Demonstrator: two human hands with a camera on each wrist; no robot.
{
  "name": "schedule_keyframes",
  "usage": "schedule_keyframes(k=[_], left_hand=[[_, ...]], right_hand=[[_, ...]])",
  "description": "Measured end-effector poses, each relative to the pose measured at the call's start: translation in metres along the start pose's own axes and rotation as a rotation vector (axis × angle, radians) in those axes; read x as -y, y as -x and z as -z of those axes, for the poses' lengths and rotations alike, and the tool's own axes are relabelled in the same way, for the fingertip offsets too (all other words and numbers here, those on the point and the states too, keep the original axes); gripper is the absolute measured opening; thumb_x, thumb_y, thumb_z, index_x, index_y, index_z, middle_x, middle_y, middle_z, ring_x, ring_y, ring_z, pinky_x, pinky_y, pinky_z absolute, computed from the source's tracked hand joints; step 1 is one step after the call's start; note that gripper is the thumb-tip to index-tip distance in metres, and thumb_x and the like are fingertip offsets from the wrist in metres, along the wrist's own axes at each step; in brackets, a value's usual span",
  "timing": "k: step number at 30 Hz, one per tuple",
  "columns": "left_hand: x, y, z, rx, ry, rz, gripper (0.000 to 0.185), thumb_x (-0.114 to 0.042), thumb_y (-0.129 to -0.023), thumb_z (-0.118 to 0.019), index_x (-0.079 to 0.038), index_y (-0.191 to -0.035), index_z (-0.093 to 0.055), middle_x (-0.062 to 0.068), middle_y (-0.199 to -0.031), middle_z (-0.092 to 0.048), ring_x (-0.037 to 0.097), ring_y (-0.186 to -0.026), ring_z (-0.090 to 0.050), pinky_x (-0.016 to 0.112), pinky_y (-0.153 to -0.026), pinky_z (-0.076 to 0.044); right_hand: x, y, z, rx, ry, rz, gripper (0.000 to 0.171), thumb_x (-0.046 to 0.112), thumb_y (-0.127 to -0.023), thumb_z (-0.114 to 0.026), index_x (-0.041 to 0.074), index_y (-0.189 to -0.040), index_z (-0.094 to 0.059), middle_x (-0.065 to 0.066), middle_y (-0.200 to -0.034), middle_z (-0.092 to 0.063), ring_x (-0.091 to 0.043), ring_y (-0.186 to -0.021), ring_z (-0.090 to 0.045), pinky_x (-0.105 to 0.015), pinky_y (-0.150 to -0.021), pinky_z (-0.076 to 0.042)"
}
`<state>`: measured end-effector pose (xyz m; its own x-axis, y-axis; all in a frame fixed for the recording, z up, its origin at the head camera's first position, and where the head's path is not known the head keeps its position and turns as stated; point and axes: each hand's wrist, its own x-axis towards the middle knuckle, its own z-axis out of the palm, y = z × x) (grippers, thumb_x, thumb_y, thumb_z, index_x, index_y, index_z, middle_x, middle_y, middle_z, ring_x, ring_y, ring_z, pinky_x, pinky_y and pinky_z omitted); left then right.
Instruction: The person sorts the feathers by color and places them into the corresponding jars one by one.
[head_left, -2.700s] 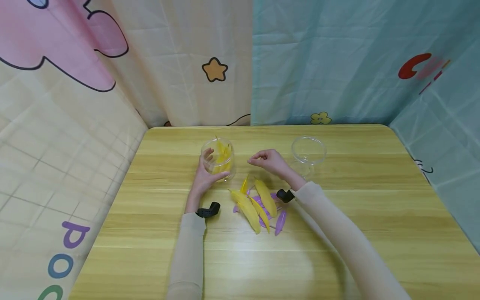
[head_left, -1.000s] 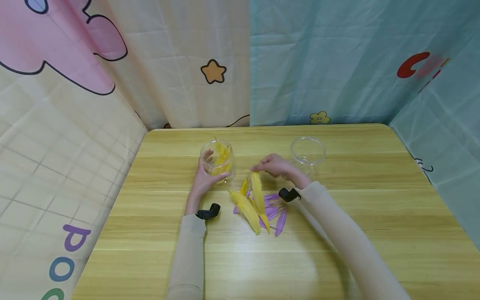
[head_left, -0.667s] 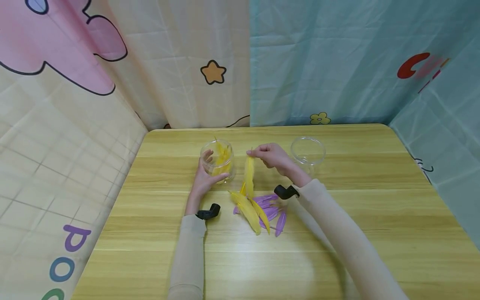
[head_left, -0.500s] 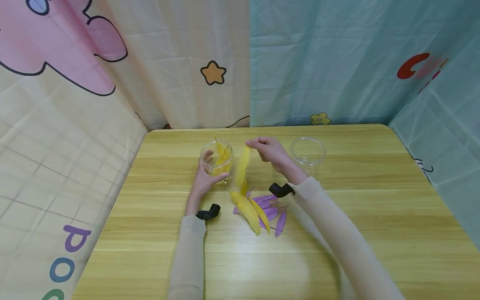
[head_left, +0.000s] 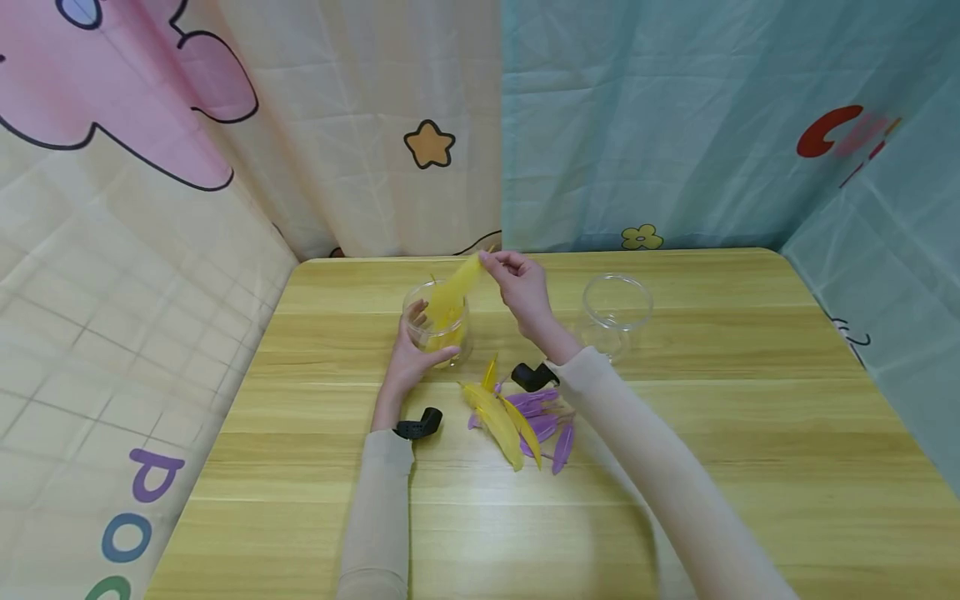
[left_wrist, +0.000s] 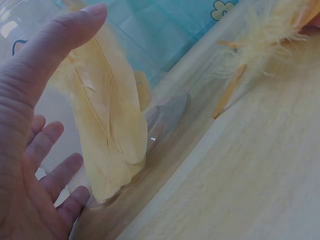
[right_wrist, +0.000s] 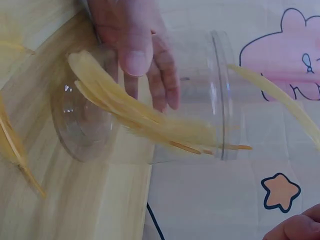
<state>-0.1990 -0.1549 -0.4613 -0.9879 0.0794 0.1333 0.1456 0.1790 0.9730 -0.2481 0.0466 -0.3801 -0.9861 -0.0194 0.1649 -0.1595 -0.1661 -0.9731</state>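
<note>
A clear jar (head_left: pixel 444 321) with several yellow feathers (left_wrist: pixel 110 135) inside stands left of the table's middle. My left hand (head_left: pixel 417 337) grips its side, thumb in front and fingers (right_wrist: pixel 135 50) behind the wall. My right hand (head_left: pixel 501 265) is raised just right of the jar's mouth and pinches the quill of one yellow feather (head_left: pixel 456 288), which slants down over the rim. That held feather (right_wrist: pixel 280 97) shows at the jar's mouth (right_wrist: pixel 222 95) in the right wrist view. Loose yellow feathers (head_left: pixel 498 414) and purple feathers (head_left: pixel 546 423) lie on the table below my hands.
A second clear jar (head_left: pixel 617 307) stands empty to the right of my right hand. The wooden table (head_left: pixel 750 433) is ringed by cartoon-print curtains: cream at the left (head_left: pixel 112 250), teal at the back right (head_left: pixel 675 125).
My right hand picked a yellow feather off the pile and lifted it up and left to the jar's mouth. My left hand kept its hold on the jar.
</note>
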Motion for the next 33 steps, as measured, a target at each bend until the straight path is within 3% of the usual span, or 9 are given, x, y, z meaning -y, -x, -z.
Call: schedule_keyframes(k=[7, 16, 21, 24, 28, 32, 33], left_hand=[[0.001, -0.001, 0.0, 0.0, 0.017, -0.023, 0.099, -0.009, -0.072, -0.083, -0.004, -0.147, -0.019, 0.01, -0.151, -0.025, 0.029, -0.137, -0.023, 0.045, -0.107, -0.024], [0.0, 0.001, 0.0, -0.001, 0.01, -0.029, 0.098, -0.009, -0.073, -0.083, -0.003, -0.147, -0.019, 0.012, -0.151, -0.025, 0.035, -0.137, -0.022, 0.048, -0.107, -0.024], [-0.001, 0.0, -0.001, -0.003, -0.007, -0.037, 0.097, -0.008, -0.072, -0.083, -0.003, -0.146, -0.02, 0.013, -0.15, -0.026, 0.035, -0.136, -0.022, 0.05, -0.107, -0.025], [0.0, 0.0, 0.0, -0.001, -0.014, -0.034, 0.097, -0.009, -0.072, -0.083, -0.003, -0.147, -0.02, 0.012, -0.151, -0.025, 0.034, -0.137, -0.022, 0.05, -0.107, -0.024], [0.0, 0.0, 0.0, 0.0, -0.016, -0.014, 0.099, -0.011, -0.073, -0.083, -0.005, -0.148, -0.019, 0.012, -0.151, -0.025, 0.031, -0.137, -0.024, 0.048, -0.107, -0.025], [-0.001, 0.0, 0.0, -0.001, -0.001, 0.007, 0.1, -0.011, -0.072, -0.083, -0.008, -0.149, -0.018, 0.013, -0.151, -0.026, 0.029, -0.136, -0.026, 0.046, -0.107, -0.025], [-0.001, 0.0, 0.0, -0.002, 0.003, 0.008, 0.1, -0.011, -0.072, -0.083, -0.008, -0.149, -0.018, 0.014, -0.15, -0.026, 0.03, -0.135, -0.027, 0.046, -0.107, -0.026]], right_hand=[[-0.014, 0.003, -0.008, 0.02, 0.094, 0.047, 0.028, 0.029, -0.087, -0.071, 0.001, -0.089, -0.07, 0.004, -0.055, -0.037, -0.01, -0.051, -0.03, -0.024, -0.048, -0.025], [-0.025, 0.009, -0.001, 0.089, 0.252, -0.049, 0.041, 0.042, -0.086, -0.069, 0.003, -0.097, -0.072, 0.002, -0.059, -0.041, -0.012, -0.055, -0.032, -0.027, -0.052, -0.027], [-0.029, 0.011, 0.011, 0.088, 0.303, -0.079, 0.037, 0.045, -0.084, -0.069, 0.008, -0.092, -0.072, 0.001, -0.059, -0.039, -0.014, -0.055, -0.032, -0.029, -0.053, -0.028], [-0.031, 0.014, 0.019, 0.108, 0.328, -0.108, 0.035, 0.043, -0.085, -0.069, 0.009, -0.089, -0.072, -0.002, -0.069, -0.055, -0.014, -0.061, -0.037, -0.029, -0.058, -0.032], [-0.035, 0.018, 0.03, 0.215, 0.429, -0.202, 0.037, 0.043, -0.085, -0.07, 0.007, -0.09, -0.073, -0.001, -0.076, -0.06, -0.014, -0.063, -0.038, -0.029, -0.059, -0.033], [-0.039, 0.023, 0.041, 0.425, 0.601, -0.277, 0.039, 0.041, -0.085, -0.07, 0.002, -0.091, -0.072, -0.002, -0.067, -0.05, -0.014, -0.059, -0.034, -0.028, -0.054, -0.028], [-0.04, 0.024, 0.044, 0.484, 0.638, -0.282, 0.038, 0.039, -0.085, -0.07, 0.001, -0.091, -0.072, -0.002, -0.07, -0.054, -0.013, -0.06, -0.035, -0.027, -0.055, -0.028]])
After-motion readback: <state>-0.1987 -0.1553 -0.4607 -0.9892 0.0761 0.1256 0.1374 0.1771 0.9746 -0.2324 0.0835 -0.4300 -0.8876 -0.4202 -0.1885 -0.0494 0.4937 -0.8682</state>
